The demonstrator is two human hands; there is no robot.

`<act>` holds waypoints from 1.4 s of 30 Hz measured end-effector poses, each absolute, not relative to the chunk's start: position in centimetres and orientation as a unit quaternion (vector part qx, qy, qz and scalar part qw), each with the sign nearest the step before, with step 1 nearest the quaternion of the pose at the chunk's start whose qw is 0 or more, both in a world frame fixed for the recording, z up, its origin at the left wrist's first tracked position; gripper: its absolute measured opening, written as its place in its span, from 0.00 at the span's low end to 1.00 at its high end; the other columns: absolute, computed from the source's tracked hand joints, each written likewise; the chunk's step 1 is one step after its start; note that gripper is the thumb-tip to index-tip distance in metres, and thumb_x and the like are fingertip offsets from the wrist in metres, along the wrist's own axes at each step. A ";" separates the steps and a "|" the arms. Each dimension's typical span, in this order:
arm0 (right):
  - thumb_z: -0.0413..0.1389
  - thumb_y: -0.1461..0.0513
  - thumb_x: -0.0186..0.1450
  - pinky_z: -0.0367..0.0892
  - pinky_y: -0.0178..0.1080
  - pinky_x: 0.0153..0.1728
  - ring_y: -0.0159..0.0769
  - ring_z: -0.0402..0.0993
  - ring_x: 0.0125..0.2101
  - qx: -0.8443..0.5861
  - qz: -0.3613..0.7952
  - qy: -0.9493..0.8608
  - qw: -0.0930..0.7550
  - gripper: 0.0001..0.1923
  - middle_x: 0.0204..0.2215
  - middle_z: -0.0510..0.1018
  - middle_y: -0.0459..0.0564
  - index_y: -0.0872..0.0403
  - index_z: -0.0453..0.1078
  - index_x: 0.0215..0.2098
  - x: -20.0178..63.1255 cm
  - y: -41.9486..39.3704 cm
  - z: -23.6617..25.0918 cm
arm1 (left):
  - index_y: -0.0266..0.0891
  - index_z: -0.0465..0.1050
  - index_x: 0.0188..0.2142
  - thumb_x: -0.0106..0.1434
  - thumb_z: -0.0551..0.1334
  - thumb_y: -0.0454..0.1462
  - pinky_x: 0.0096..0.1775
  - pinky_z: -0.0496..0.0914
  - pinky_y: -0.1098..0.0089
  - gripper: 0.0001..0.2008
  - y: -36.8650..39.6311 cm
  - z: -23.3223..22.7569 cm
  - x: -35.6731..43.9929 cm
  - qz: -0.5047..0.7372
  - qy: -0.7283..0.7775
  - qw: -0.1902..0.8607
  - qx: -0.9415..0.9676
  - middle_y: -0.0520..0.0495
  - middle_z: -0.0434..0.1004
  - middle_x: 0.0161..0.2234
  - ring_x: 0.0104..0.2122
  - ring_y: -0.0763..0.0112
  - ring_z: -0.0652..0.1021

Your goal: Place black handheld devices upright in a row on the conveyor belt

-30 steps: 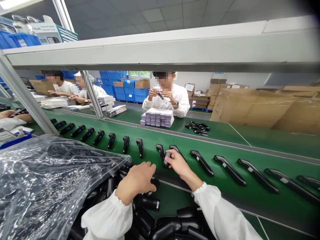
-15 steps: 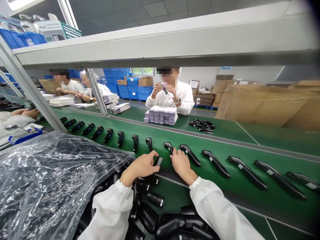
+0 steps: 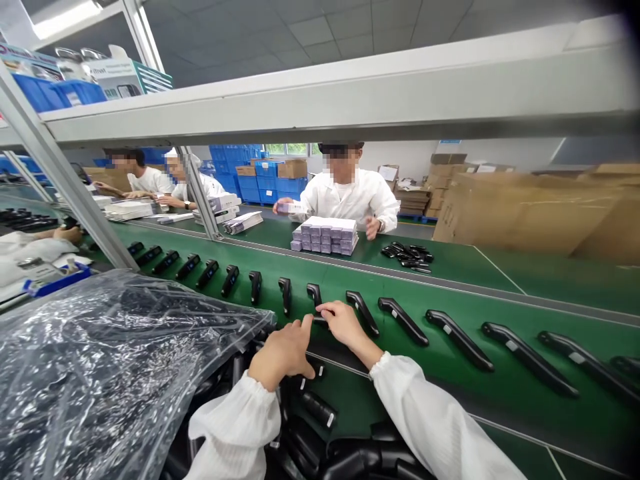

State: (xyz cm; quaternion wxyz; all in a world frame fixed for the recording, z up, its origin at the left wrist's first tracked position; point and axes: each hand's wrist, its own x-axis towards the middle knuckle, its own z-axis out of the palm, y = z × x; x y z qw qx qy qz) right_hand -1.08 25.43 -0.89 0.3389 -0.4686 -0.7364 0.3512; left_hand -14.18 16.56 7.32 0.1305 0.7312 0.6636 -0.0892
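Green conveyor belt (image 3: 450,393) under grey shelf (image 3: 350,100); cardboard boxes (image 3: 530,207) behind.

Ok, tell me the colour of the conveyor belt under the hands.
Green; the conveyor belt shows best in the head view.

Open belt (image 3: 465,393) right of the hands; handset row (image 3: 400,320) beyond, plastic bag (image 3: 100,367) left.

I hold both white-sleeved arms forward, wrists close together. My left hand (image 3: 283,350) lies palm down, index finger extended, the rest loosely curled. My right hand (image 3: 344,323) lies just beside it, fingers bent, pointing left.
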 end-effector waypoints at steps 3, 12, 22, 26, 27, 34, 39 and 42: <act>0.51 0.68 0.66 0.63 0.39 0.54 0.40 0.72 0.48 -0.488 0.266 -0.775 0.302 0.16 0.45 0.77 0.56 0.57 0.75 0.48 -1.3 26.2 -1.5 | 0.36 0.65 0.54 0.44 0.75 0.35 0.43 0.71 0.57 0.38 16.6 6.6 -13.6 -0.118 0.649 0.129 0.740 0.32 0.74 0.50 0.50 0.43 0.75; 0.45 0.69 0.69 0.67 0.43 0.51 0.49 0.71 0.51 -0.441 0.064 -0.886 0.130 0.24 0.51 0.71 0.69 0.67 0.58 0.63 1.4 24.4 -3.5 | 0.40 0.75 0.40 0.59 0.60 0.30 0.41 0.72 0.56 0.10 16.7 5.4 -13.3 -0.085 0.594 0.121 0.791 0.38 0.80 0.40 0.41 0.48 0.80; 0.38 0.69 0.70 0.68 0.44 0.39 0.55 0.70 0.48 -0.562 0.001 -0.825 0.065 0.25 0.48 0.71 0.70 0.70 0.53 0.63 2.4 25.2 -4.9 | 0.46 0.68 0.41 0.66 0.56 0.36 0.34 0.70 0.70 0.06 17.0 7.3 -14.7 0.138 0.597 0.190 0.767 0.50 0.78 0.39 0.33 0.65 0.80; 0.41 0.75 0.64 0.64 0.44 0.44 0.52 0.66 0.48 -0.585 0.049 -0.807 0.054 0.25 0.49 0.69 0.66 0.65 0.59 0.59 2.9 25.1 -4.3 | 0.42 0.64 0.41 0.67 0.52 0.38 0.26 0.69 0.75 0.06 17.3 7.8 -16.4 0.200 0.587 0.275 0.735 0.47 0.76 0.43 0.26 0.72 0.80; 0.41 0.75 0.64 0.64 0.44 0.44 0.51 0.66 0.48 -0.587 0.056 -0.806 0.054 0.24 0.48 0.69 0.65 0.65 0.61 0.57 3.0 25.1 -4.1 | 0.42 0.64 0.41 0.67 0.51 0.38 0.26 0.69 0.75 0.06 17.4 7.9 -16.9 0.210 0.583 0.292 0.729 0.47 0.76 0.43 0.27 0.72 0.80; 0.40 0.63 0.73 0.63 0.47 0.44 0.51 0.66 0.45 -0.610 0.026 -0.787 0.091 0.18 0.43 0.70 0.67 0.65 0.67 0.46 3.4 25.2 -3.6 | 0.41 0.66 0.41 0.62 0.59 0.44 0.35 0.71 0.69 0.11 17.6 8.6 -19.3 0.260 0.588 0.309 0.701 0.47 0.76 0.37 0.37 0.64 0.78; 0.47 0.54 0.72 0.60 0.52 0.53 0.51 0.63 0.53 -0.524 0.134 -0.806 0.241 0.22 0.55 0.68 0.63 0.58 0.65 0.57 3.9 24.1 -0.4 | 0.41 0.67 0.42 0.62 0.56 0.37 0.42 0.71 0.68 0.08 17.7 8.2 -18.5 0.265 0.545 0.311 0.732 0.45 0.74 0.44 0.45 0.63 0.75; 0.51 0.52 0.69 0.64 0.42 0.48 0.40 0.69 0.46 -0.322 0.387 -0.821 0.269 0.21 0.50 0.73 0.53 0.52 0.67 0.57 3.8 22.9 1.7 | 0.42 0.63 0.45 0.61 0.58 0.35 0.40 0.71 0.69 0.12 17.7 8.1 -17.2 0.244 0.515 0.338 0.749 0.47 0.73 0.42 0.41 0.66 0.76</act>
